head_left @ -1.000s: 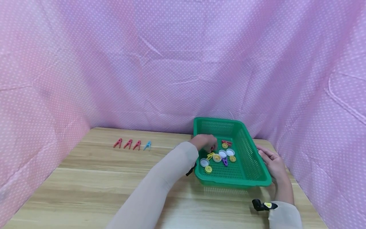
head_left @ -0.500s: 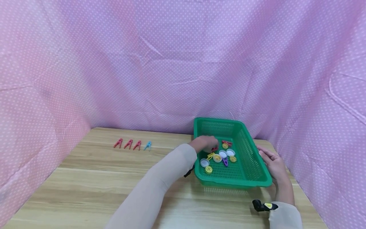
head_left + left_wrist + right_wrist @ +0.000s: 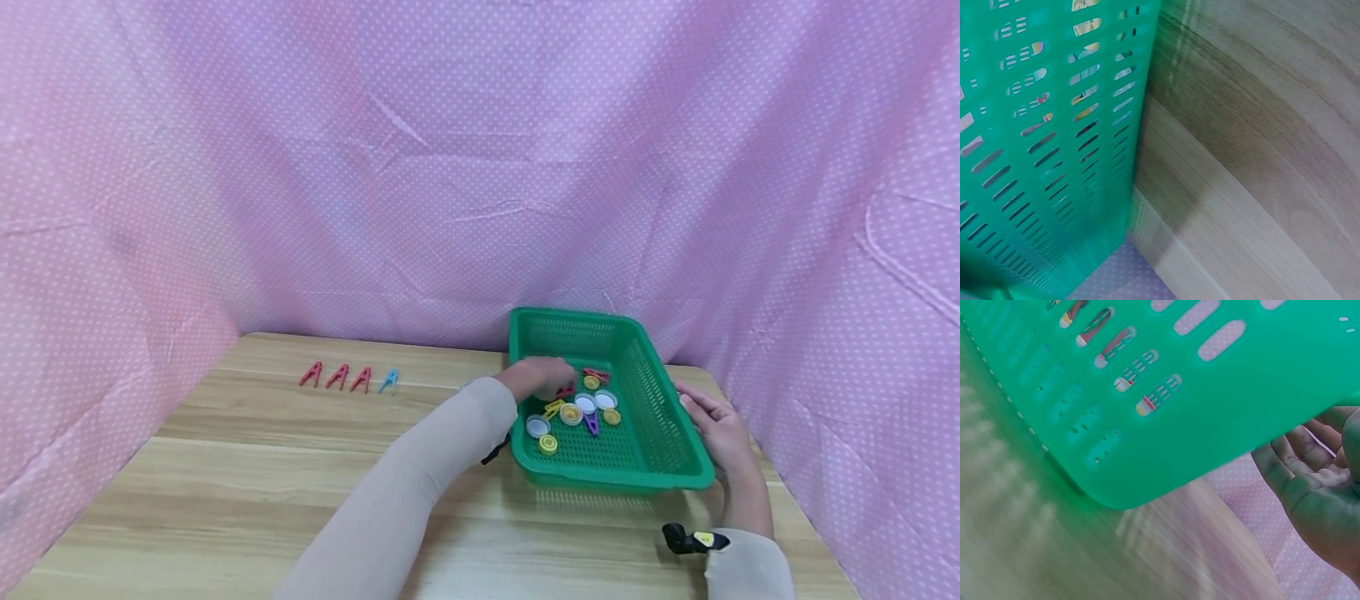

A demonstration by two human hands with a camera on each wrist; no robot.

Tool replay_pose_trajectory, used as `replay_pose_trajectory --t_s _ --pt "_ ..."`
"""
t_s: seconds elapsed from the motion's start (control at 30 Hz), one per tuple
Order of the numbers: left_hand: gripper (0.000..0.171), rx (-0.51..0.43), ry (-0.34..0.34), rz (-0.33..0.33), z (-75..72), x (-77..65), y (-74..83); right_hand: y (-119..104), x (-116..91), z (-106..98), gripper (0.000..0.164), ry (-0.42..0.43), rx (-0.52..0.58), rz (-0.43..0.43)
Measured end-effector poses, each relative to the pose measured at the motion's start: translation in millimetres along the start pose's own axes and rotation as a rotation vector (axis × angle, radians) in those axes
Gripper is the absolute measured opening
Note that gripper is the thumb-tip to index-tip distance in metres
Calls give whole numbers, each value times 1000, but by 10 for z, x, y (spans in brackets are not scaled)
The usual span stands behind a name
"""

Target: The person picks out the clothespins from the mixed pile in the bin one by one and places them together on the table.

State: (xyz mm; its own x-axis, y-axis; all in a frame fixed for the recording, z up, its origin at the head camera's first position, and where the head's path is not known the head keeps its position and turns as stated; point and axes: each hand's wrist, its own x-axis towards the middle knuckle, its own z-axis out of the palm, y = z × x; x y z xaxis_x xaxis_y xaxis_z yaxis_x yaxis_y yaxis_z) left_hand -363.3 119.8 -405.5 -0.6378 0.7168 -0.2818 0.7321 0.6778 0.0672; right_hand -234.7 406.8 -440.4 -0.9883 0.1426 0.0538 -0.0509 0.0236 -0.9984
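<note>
My left hand (image 3: 542, 377) reaches over the near-left rim into a green plastic basket (image 3: 666, 482). Its fingers point down and pinch a red clothespin (image 3: 566, 392), though the fingertips are mostly hidden. Around it lie a yellow clothespin (image 3: 553, 407), a purple clothespin (image 3: 592, 423), another red clothespin (image 3: 597, 376) and several white and yellow bottle caps (image 3: 572, 414). At the basket's right side my right hand (image 3: 718, 432) grips the rim, thumb on top. The right wrist view shows this hand's fingers (image 3: 1300, 453) under the rim; the left wrist view shows only basket wall (image 3: 1054, 156) and table.
Three red clothespins (image 3: 337, 376) and a blue clothespin (image 3: 388, 381) stand in a row on the wooden table (image 3: 247, 467), left of the basket. A pink dotted cloth (image 3: 480, 167) hangs behind and on both sides, close to the basket's far end.
My left hand has shifted slightly right inside the basket, and the red clothespin at its fingertips has shifted with it and shows more. The right hand stays on the rim.
</note>
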Motion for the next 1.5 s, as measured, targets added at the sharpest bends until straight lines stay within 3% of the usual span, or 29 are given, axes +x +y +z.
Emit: replay_pose_trajectory --t_s 0.2,0.4,0.63,0.93,1.5 --pt "43 -1 44 9 -8 7 -7 -1 0 11 39 6 0 25" --pt "13 -30 114 72 -23 47 -36 13 -2 1 37 2 31 3" --pt "14 -18 199 105 -68 61 -53 17 -1 1 36 1 34 -30" --pt "15 21 300 151 -189 -88 -49 4 -2 -3 40 -6 1 -30" --pt "14 120 347 167 -408 -490 -35 43 20 -34 41 -14 -5 -26"
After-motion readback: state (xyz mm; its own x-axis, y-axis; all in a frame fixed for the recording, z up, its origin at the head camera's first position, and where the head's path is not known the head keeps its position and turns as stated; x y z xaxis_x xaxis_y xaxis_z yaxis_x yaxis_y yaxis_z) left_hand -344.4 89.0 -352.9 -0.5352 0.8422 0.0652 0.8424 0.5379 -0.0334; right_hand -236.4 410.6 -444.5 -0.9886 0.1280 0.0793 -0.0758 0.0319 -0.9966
